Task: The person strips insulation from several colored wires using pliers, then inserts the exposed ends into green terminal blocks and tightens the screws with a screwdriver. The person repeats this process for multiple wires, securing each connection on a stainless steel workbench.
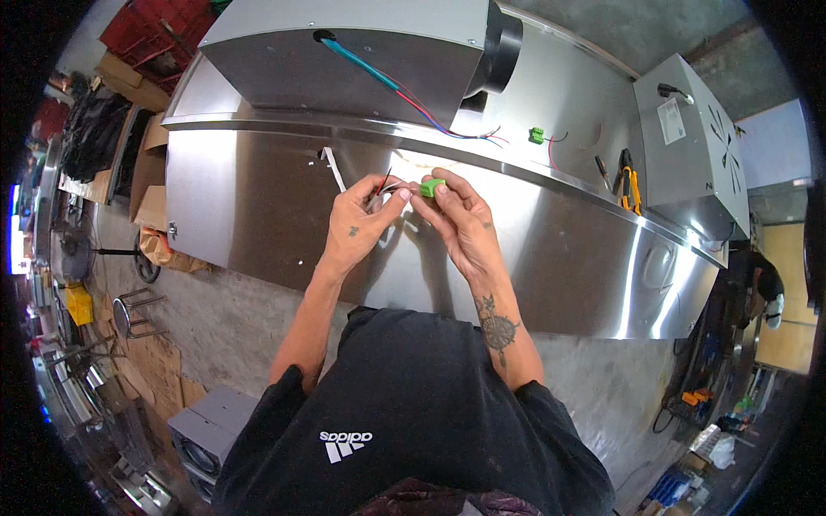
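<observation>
My left hand point(354, 225) pinches the end of a white cable point(334, 169) whose thin wires, one dark and one pale, fan out by the fingertips. Between the thumb and fingers of my right hand point(465, 225) sits a small green terminal block point(432, 187). Both hands meet over the front of the steel bench, and the wire ends lie close against the block. Whether a wire sits inside it is hidden by my fingers. The cable comes up through a hole in the steel sheet.
Behind stands a grey metal box point(344, 69) with a teal-sleeved cable point(361, 64) trailing red and blue wires. To the right lie another green terminal block point(537, 135), a dark-handled tool point(603, 170) and orange-handled pliers point(632, 185), beside a second grey box point(688, 146). A stool point(129, 314) stands left.
</observation>
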A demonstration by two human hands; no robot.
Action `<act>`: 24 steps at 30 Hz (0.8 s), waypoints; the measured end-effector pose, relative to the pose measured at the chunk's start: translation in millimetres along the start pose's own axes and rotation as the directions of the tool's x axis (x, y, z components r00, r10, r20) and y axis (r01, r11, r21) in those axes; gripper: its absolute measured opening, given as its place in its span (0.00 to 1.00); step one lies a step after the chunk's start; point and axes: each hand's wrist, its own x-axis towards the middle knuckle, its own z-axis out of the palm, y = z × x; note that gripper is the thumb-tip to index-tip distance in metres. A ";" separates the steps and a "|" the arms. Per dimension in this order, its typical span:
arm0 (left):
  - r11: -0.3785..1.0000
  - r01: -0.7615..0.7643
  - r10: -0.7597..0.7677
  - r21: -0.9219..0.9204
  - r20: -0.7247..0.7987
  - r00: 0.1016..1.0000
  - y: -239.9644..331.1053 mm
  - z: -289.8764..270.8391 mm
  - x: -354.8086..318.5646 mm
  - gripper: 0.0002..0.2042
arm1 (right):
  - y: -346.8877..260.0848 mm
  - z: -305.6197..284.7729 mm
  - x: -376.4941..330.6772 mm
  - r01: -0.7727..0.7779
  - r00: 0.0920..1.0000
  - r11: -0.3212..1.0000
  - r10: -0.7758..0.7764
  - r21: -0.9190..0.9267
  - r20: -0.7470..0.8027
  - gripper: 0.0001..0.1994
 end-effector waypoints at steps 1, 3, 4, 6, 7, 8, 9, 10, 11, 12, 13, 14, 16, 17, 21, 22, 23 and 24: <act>1.000 -0.018 0.018 0.009 -0.005 1.000 -0.6 0.9 -0.8 0.11 | 1.9 0.5 0.0 0.003 1.000 1.000 -0.003 -0.013 -0.029 0.17; 1.000 -0.011 0.012 0.021 -0.016 1.000 -1.3 3.2 -3.7 0.11 | 5.1 -1.7 0.8 0.007 0.998 1.000 -0.009 -0.028 -0.065 0.16; 1.000 -0.008 0.008 0.028 -0.022 1.000 -1.1 4.0 -4.8 0.10 | 7.6 -4.0 2.2 0.009 0.997 1.000 -0.011 -0.028 -0.072 0.15; 0.999 -0.001 0.002 0.045 -0.027 1.000 2.9 6.5 -6.2 0.10 | 10.2 -6.2 2.8 0.008 0.996 0.999 -0.012 -0.036 -0.092 0.14; 0.999 -0.005 0.007 0.054 -0.031 0.999 3.8 6.8 -4.0 0.10 | 9.3 -4.8 5.2 0.010 0.995 0.999 -0.015 -0.045 -0.102 0.14; 0.999 -0.005 0.006 0.048 -0.021 1.000 2.0 6.2 -1.7 0.11 | 8.7 -3.9 7.8 0.012 0.994 0.999 -0.018 -0.053 -0.110 0.14; 0.999 -0.005 0.005 0.042 -0.011 1.000 -0.6 5.4 0.5 0.11 | 8.7 -3.6 10.9 0.022 0.995 0.999 -0.026 -0.044 -0.093 0.14; 0.999 0.001 -0.001 0.035 0.001 1.000 -1.7 5.5 0.5 0.12 | 9.1 -3.8 11.4 0.030 0.996 0.999 -0.033 -0.035 -0.080 0.14; 0.999 0.005 -0.005 0.049 0.001 1.000 -1.2 6.3 0.1 0.12 | 9.7 -4.1 12.1 0.037 0.997 0.999 -0.039 -0.025 -0.068 0.15; 0.998 0.008 -0.008 0.063 0.001 1.000 1.1 7.7 -0.6 0.12 | 10.9 -4.1 13.1 0.038 0.996 0.999 -0.039 -0.020 -0.083 0.14; 0.997 0.010 -0.010 0.077 -0.001 1.000 2.5 8.2 -0.9 0.12 | 12.6 -3.5 14.6 0.039 0.995 0.999 -0.040 -0.014 -0.096 0.14; 0.997 0.012 -0.012 0.072 -0.002 1.000 0.1 8.0 -1.0 0.12 | 13.8 -3.3 15.7 0.040 0.993 0.999 -0.040 -0.008 -0.109 0.14; 0.998 0.016 -0.015 0.061 -0.006 1.000 -6.5 7.6 -0.6 0.12 | 14.5 -3.3 16.7 0.035 0.993 0.999 -0.035 -0.004 -0.111 0.14; 0.997 0.001 -0.001 0.081 -0.009 1.000 -7.0 7.7 -0.3 0.12 | 14.7 -3.1 17.1 0.032 0.993 0.999 -0.032 -0.001 -0.112 0.14; 0.990 -0.042 0.043 0.133 -0.006 0.999 -6.3 7.8 0.3 0.11 | 14.2 0.2 16.8 0.044 0.991 0.999 -0.044 -0.001 -0.123 0.14; 0.989 -0.051 0.052 0.139 -0.002 0.999 -5.9 7.6 0.7 0.10 | 14.5 -0.1 17.5 0.046 0.991 0.999 -0.046 -0.006 -0.124 0.14; 0.988 -0.079 0.081 0.134 -0.009 0.997 -6.4 8.4 1.2 0.11 | 15.0 -0.5 17.9 0.048 0.991 0.999 -0.049 -0.011 -0.124 0.14; 0.986 -0.107 0.110 0.130 -0.015 0.994 -7.3 9.9 1.8 0.11 | 15.7 -1.3 18.1 0.048 0.992 0.999 -0.048 -0.009 -0.120 0.14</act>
